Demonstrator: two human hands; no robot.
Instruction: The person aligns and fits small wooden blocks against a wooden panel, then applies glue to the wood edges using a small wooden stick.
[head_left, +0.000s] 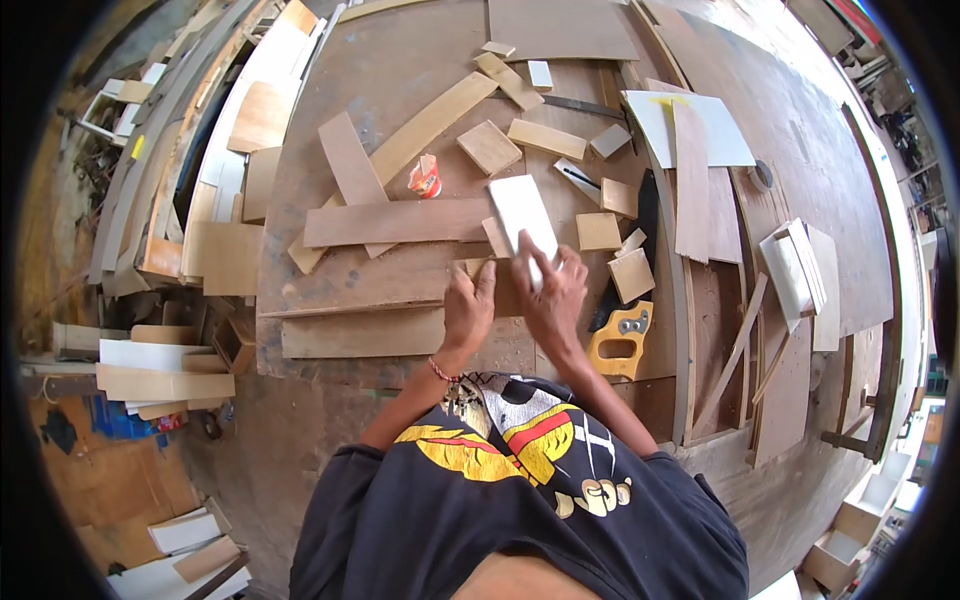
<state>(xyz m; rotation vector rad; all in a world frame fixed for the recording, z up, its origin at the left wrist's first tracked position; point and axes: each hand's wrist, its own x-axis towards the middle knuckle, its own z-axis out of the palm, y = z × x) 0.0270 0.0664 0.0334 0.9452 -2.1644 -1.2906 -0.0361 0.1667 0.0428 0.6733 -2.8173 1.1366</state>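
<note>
White block: the white block point(520, 205) slanted away from the person over the middle of the counter point(370, 65), its near end under the right hand; from where I stood I couldn't tell whether it lay flat on the wood below.
Right hand: the right hand point(553, 290) was closed around that near end, the index finger stretched along the top face.
Left hand: the left hand point(470, 305) was half curled with the thumb up, just beside a small wooden piece point(470, 265); I couldn't tell whether it gripped it.
Long board: the long board point(400, 223) ran crosswise, its right end near the white block, with a small offcut point(495, 238) between them.
Step at the counter: to my eye, the person was handling and placing the white block among the wood, rather than cutting.
Next move at the block: it seemed to call for a steady right hand and a left hand kept clear of the block's edge.
Saw: the yellow-handled saw point(641, 325) lay to the right, untouched, near some square wood blocks point(599, 232).
Red cup: the small red cup point(427, 180) sat beyond the long board, well apart from both hands.
</note>
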